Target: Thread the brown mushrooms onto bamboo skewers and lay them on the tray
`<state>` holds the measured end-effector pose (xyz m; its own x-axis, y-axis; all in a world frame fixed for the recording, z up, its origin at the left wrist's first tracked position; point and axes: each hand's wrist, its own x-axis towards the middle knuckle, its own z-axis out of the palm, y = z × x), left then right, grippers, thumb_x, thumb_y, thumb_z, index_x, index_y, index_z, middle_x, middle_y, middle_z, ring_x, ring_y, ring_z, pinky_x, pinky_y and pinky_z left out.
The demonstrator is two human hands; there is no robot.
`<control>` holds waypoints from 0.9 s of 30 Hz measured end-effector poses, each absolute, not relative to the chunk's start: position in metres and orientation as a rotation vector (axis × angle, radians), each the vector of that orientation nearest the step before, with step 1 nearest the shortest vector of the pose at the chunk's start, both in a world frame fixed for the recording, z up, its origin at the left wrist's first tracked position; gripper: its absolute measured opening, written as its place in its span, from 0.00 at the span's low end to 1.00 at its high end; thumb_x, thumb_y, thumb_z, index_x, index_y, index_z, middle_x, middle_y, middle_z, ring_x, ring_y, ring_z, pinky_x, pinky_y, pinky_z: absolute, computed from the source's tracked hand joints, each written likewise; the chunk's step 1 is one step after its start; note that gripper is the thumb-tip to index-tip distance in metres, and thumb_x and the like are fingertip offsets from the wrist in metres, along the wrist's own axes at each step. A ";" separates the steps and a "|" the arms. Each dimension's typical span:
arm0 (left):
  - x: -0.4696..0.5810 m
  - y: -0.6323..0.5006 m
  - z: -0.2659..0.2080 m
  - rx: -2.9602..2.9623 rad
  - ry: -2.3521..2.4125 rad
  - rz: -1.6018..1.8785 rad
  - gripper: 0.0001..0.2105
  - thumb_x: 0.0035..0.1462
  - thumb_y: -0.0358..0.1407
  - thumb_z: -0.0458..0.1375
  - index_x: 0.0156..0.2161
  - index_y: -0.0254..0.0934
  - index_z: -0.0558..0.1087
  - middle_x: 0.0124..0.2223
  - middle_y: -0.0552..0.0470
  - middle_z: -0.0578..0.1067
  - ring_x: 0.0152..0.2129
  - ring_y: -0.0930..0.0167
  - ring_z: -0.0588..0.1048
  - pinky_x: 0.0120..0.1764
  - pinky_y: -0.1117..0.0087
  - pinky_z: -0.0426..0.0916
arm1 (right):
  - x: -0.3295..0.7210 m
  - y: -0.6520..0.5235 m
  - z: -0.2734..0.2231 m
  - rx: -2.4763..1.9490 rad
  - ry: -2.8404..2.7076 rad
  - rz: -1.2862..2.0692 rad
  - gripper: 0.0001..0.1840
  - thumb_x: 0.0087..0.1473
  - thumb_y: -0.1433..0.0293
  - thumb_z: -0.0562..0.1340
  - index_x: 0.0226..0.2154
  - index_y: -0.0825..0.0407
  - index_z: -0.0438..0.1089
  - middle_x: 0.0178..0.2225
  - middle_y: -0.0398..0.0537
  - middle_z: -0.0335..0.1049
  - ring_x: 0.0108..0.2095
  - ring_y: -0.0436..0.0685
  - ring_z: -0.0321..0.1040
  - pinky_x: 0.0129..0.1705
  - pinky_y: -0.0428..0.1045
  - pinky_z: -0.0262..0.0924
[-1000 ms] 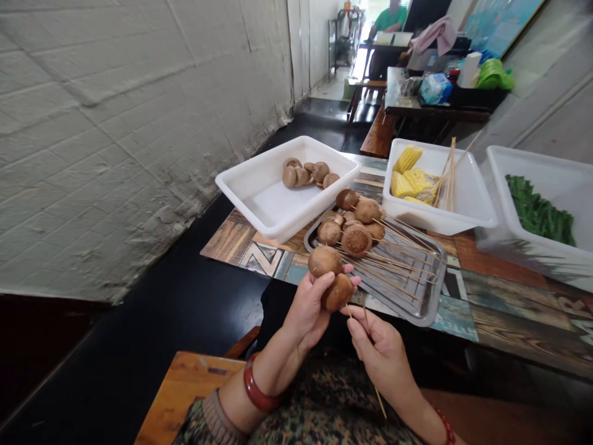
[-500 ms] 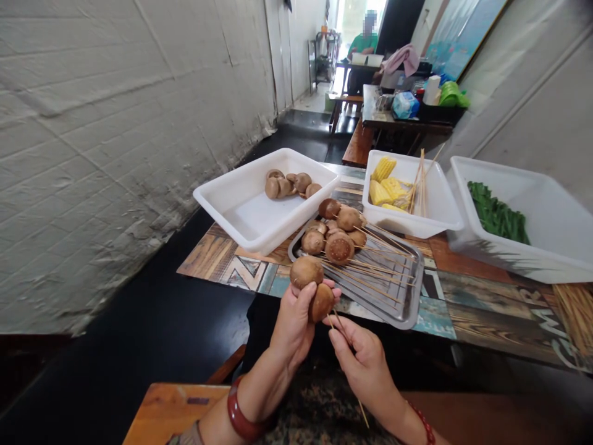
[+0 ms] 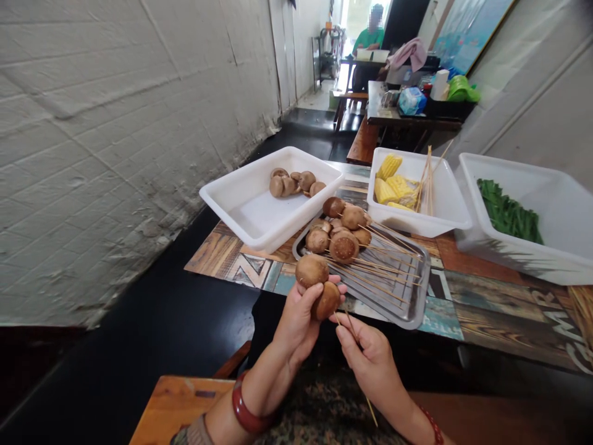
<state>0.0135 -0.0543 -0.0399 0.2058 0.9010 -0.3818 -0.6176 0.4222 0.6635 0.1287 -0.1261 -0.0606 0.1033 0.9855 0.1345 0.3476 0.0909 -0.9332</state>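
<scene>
My left hand (image 3: 303,315) is closed around two brown mushrooms (image 3: 312,271), one above the other, with the thumb across them. In my right hand (image 3: 365,346) are thin wooden skewers, pinched between thumb and fingers. One skewer (image 3: 372,413) sticks out below the hand; the upper ends reach up to the lower mushroom, and whether a tip is inside it I cannot tell. Just beyond my hands lies a metal tray (image 3: 412,316) with several skewered mushrooms (image 3: 344,246), their sticks pointing right.
A white tub (image 3: 236,213) with loose mushrooms stands behind on the left. Another tub (image 3: 419,227) holds corn and skewers; a third (image 3: 532,262) holds green leaves (image 3: 508,210). More skewers (image 3: 582,309) lie at the right edge. A person (image 3: 369,40) in green sits far back.
The whole view has shifted slightly, so things appear a little farther right. Both hands keep the same hold on the mushrooms and skewers.
</scene>
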 end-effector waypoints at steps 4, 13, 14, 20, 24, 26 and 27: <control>0.009 -0.055 -0.039 0.399 0.709 1.054 0.15 0.52 0.34 0.62 0.45 0.32 0.74 0.49 0.39 0.78 0.43 0.57 0.79 0.45 0.59 0.73 | 0.132 -0.125 -0.058 -1.424 -1.368 0.895 0.19 0.62 0.58 0.57 0.43 0.51 0.79 0.16 0.41 0.67 0.19 0.54 0.69 0.21 0.45 0.66; 0.005 -0.054 -0.039 0.373 0.701 1.061 0.17 0.58 0.39 0.59 0.49 0.30 0.72 0.47 0.36 0.79 0.42 0.59 0.79 0.47 0.60 0.71 | 0.134 -0.126 -0.058 -1.399 -1.379 0.956 0.19 0.62 0.58 0.57 0.43 0.51 0.78 0.14 0.39 0.63 0.19 0.54 0.67 0.22 0.46 0.65; 0.005 -0.054 -0.039 0.389 0.705 1.075 0.17 0.58 0.39 0.59 0.49 0.30 0.72 0.47 0.36 0.79 0.41 0.59 0.79 0.47 0.61 0.71 | 0.134 -0.126 -0.058 -1.400 -1.386 0.963 0.19 0.62 0.58 0.57 0.43 0.51 0.78 0.14 0.39 0.62 0.19 0.54 0.68 0.22 0.46 0.65; 0.009 -0.058 -0.039 0.440 0.739 1.137 0.16 0.59 0.43 0.61 0.45 0.31 0.72 0.42 0.39 0.80 0.38 0.62 0.79 0.45 0.62 0.72 | 0.132 -0.128 -0.061 -1.417 -1.416 0.973 0.19 0.62 0.61 0.56 0.45 0.53 0.77 0.15 0.39 0.62 0.16 0.51 0.62 0.19 0.44 0.59; 0.009 -0.058 -0.038 0.451 0.755 1.158 0.16 0.59 0.44 0.61 0.43 0.31 0.73 0.43 0.40 0.80 0.39 0.63 0.79 0.44 0.64 0.72 | 0.131 -0.127 -0.059 -1.411 -1.436 0.950 0.18 0.62 0.63 0.56 0.44 0.54 0.77 0.15 0.38 0.60 0.15 0.50 0.56 0.16 0.44 0.54; 0.007 -0.058 -0.037 0.454 0.736 1.139 0.16 0.59 0.43 0.60 0.45 0.31 0.72 0.45 0.39 0.79 0.40 0.62 0.79 0.44 0.64 0.72 | 0.131 -0.127 -0.058 -1.415 -1.444 0.922 0.17 0.61 0.64 0.56 0.44 0.54 0.77 0.15 0.38 0.59 0.14 0.49 0.55 0.16 0.44 0.54; 0.005 -0.058 -0.036 0.452 0.721 1.125 0.16 0.60 0.42 0.60 0.47 0.31 0.72 0.46 0.38 0.79 0.41 0.61 0.79 0.44 0.64 0.72 | 0.131 -0.127 -0.057 -1.419 -1.446 0.908 0.17 0.61 0.64 0.56 0.43 0.53 0.77 0.15 0.38 0.58 0.14 0.49 0.55 0.17 0.44 0.54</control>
<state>0.0052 -0.0583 -0.0362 0.2459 0.9249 -0.2901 -0.6496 0.3794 0.6588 0.1313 -0.1270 -0.0571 0.0509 0.9938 0.0993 0.3426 0.0760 -0.9364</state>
